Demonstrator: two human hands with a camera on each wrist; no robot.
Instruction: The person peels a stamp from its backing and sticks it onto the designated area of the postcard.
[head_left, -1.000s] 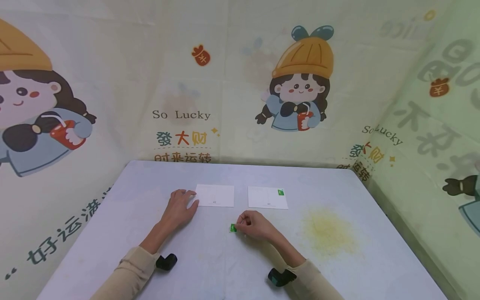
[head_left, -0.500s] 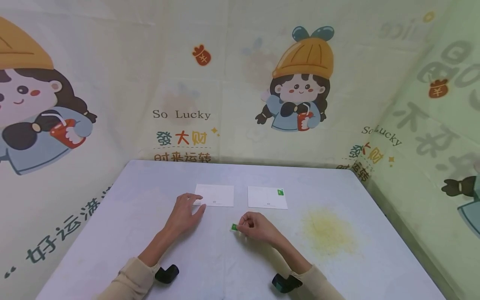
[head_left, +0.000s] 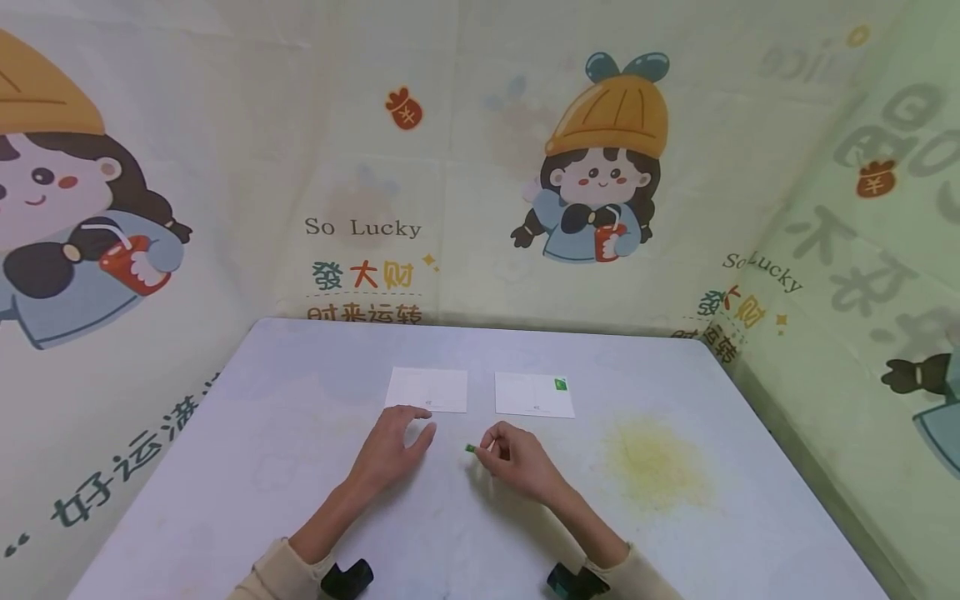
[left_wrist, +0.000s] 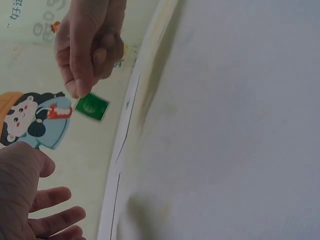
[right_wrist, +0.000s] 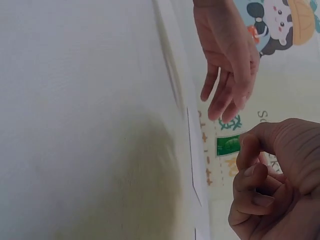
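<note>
Between thumb and forefinger, my right hand (head_left: pixel 521 462) pinches a small green stamp (head_left: pixel 469 448) by one edge. The stamp (left_wrist: pixel 92 106) is raised above the tabletop, its green face turned to the left wrist view. In the right wrist view the stamp (right_wrist: pixel 228 145) sticks out past the thumb. My left hand (head_left: pixel 390 446) holds nothing; its fingers are relaxed and lie just in front of the left white card (head_left: pixel 426 388). To its right lies a second white card (head_left: pixel 528 398), with a green stamp (head_left: pixel 561 384) on its upper right corner.
Both cards lie flat on a white-covered table (head_left: pixel 315 358). A yellowish stain (head_left: pixel 656 462) marks the cover at the right. A printed cloth (head_left: pixel 480 167) hangs behind the table. Black wrist cameras (head_left: pixel 348 578) sit at both cuffs.
The right hand has lifted the stamp off the tabletop and tilted it. My left hand has moved right and towards me, from the left card's edge to in front of it.
</note>
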